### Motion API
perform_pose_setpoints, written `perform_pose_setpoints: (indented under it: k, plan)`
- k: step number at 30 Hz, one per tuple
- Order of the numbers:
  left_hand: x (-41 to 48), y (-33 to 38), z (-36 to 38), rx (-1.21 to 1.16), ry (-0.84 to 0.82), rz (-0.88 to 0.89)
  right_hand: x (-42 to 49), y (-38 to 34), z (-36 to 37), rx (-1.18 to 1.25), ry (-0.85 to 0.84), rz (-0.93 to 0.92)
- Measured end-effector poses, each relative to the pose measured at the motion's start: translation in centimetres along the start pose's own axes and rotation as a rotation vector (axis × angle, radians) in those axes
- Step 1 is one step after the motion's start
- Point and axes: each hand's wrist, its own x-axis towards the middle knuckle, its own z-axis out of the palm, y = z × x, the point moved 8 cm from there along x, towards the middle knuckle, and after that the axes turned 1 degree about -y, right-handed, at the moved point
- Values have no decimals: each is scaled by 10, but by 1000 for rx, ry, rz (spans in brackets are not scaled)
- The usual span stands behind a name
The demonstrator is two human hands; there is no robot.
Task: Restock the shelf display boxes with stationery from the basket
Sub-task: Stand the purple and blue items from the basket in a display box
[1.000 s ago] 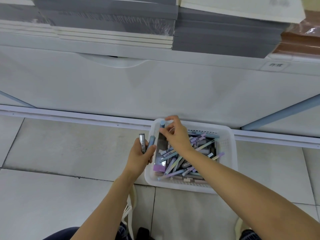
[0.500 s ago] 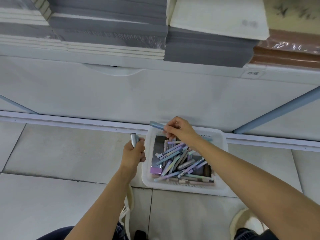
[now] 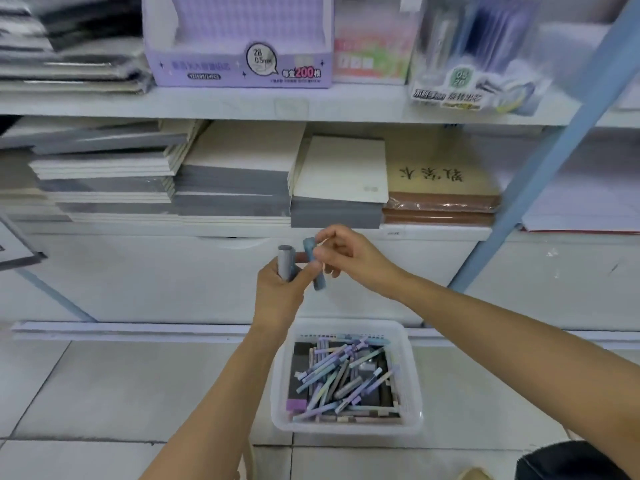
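Above the basket, at mid-frame, the left grip [image 3: 278, 294] is clamped on a grey pen [image 3: 286, 263] held upright. Just beside it at 3 o'clock, the right grip [image 3: 349, 261] pinches a blue pen [image 3: 314, 268]. At 6 o'clock the white basket [image 3: 346, 427] sits on the floor [image 3: 104, 393], holding loose pens [image 3: 343, 375]. At 12 o'clock a purple box [image 3: 239, 72] stands on the shelf [image 3: 311, 102], above stacked notebooks [image 3: 235, 188].

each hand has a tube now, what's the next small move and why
Probably slip the blue tube, pinched by the right hand, into the left hand beside the grey tube it grips. The two tubes are almost touching, and that would free the right hand to pick more from the basket below.
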Motion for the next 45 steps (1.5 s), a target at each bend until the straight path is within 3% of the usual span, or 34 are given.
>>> perform_pose_setpoints:
  k: [4, 11, 17, 23, 27, 32, 35, 38, 45]
  plan:
    - [-6, 69, 29, 62, -134, 145, -17, -72, -35, -140, 91, -166]
    - [-14, 175, 91, -180, -446, 100, -58, -182, -120, -136, 374, -365]
    - [-19, 234, 124, -132, -523, 250, -92, -246, -198, -196, 630, -497]
    - [-6, 248, 140, -125, -515, 232, -96, -253, -252, -335, 880, -413]
    - [7, 249, 145, -127, -507, 200, -88, -246, -255, -418, 871, -354]
    - [17, 257, 146, -121, -530, 236, -92, -261, -258, -312, 963, -531]
    - [21, 261, 145, -95, -546, 273, -78, -267, -257, -274, 877, -535]
    - [26, 261, 144, -71, -538, 302, -55, -265, -242, -424, 739, -463]
    - [31, 257, 141, -65, -564, 306, -33, -253, -229, -729, 685, -346]
